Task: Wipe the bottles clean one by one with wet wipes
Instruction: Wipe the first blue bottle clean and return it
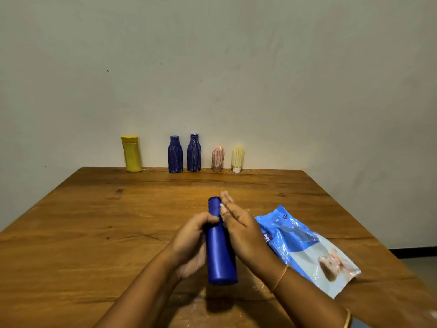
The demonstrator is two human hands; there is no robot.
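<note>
Warm brown wood of the bench (94,221) fills the lower view, faint pale smears showing near its front edge.

Nearest, the blue bottle (221,252) is held above the bench, tilted with its base toward the wearer and its cap end pointing away. The left hand (191,242) has its grip wrapped round the upper body, thumb pressed over the front. The right hand (241,233) lies flat along the bottle's right side, fingers pressed together against a bit of white wet wipe (222,213) that barely peeks out near the neck. The bottle looks smooth, glossy and evenly blue, with no streaks visible on this side.

The risk I see: a wet, slick plastic surface could slide through the left grip as the right hand rubs, dropping the bottle onto the bench. The wipe is mostly hidden, so it may bunch up and miss patches.

Just right of the hands lies the blue wipes pack (305,247), flat on the bench.

Far back by the wall (236,67) stand a yellow bottle (131,153), two purple bottles (175,154) streaked white, a pink bottle (217,159) and a cream bottle (237,159), all apparently awaiting wiping.
</note>
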